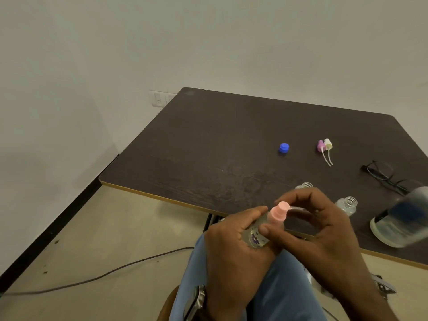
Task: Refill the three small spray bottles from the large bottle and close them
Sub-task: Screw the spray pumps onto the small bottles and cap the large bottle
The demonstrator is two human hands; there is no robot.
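Apparently clear small spray bottle, purple flower print, pink sprayer.

Dim, soft light; blurred, warped right edge

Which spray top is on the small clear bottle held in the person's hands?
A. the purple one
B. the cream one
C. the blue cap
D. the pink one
D: the pink spray top sits on the small clear flower-printed bottle gripped by the left hand and right hand, while the purple spray top, cream spray top and blue cap lie on the dark table.
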